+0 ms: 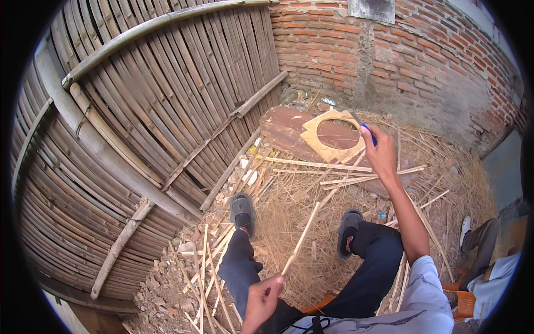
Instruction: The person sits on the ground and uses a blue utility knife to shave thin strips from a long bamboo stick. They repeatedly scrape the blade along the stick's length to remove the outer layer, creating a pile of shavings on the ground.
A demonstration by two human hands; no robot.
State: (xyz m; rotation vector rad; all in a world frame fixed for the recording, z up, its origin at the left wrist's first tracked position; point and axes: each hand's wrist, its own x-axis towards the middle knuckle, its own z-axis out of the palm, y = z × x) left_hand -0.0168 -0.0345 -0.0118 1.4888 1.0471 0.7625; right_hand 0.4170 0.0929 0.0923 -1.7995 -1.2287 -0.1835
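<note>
My left hand (263,300), low in the picture above my lap, is closed on the near end of a pale bamboo strip (301,238). The strip slants up and away between my legs. Raised at the right, my right hand (380,151) grips the blue handle of a knife (368,134). Its thin blade points up and to the left, apart from the strip. Beyond the knife, a tan board with a large round hole (319,146) lies on a reddish-brown panel (282,133).
More bamboo strips (347,179) lie on the straw-covered ground ahead, with others (208,278) by my left leg. A bamboo slat wall (161,100) bounds the left, a brick wall (317,47) the back. Another person's leg (483,238) and an orange plastic seat (465,303) show at right.
</note>
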